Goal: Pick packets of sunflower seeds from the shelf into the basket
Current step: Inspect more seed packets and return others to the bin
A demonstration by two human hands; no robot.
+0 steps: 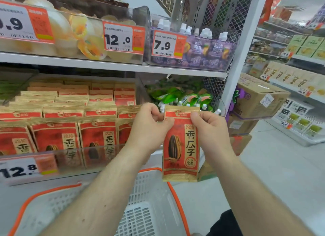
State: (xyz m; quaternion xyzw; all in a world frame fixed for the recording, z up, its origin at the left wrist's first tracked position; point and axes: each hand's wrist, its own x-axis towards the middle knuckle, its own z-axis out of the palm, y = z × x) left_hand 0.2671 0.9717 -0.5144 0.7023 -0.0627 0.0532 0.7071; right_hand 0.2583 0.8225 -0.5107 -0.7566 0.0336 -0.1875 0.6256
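A red and tan packet of sunflower seeds (181, 147) hangs upright in front of the shelf, above the far right corner of the basket. My left hand (149, 128) pinches its top left corner. My right hand (211, 130) pinches its top right corner. Several rows of identical packets (70, 123) stand in a clear-fronted bin on the lower shelf at the left. The white mesh basket with an orange rim (154, 191) sits below my forearms, and what I see of its inside holds nothing.
A shelf board (105, 64) runs above the packets, carrying jelly cups and purple drink pouches (202, 49). Green pouches (184, 95) lie behind the held packet. A white upright post (241, 56) ends the shelf; cardboard boxes (258, 98) and an aisle lie to the right.
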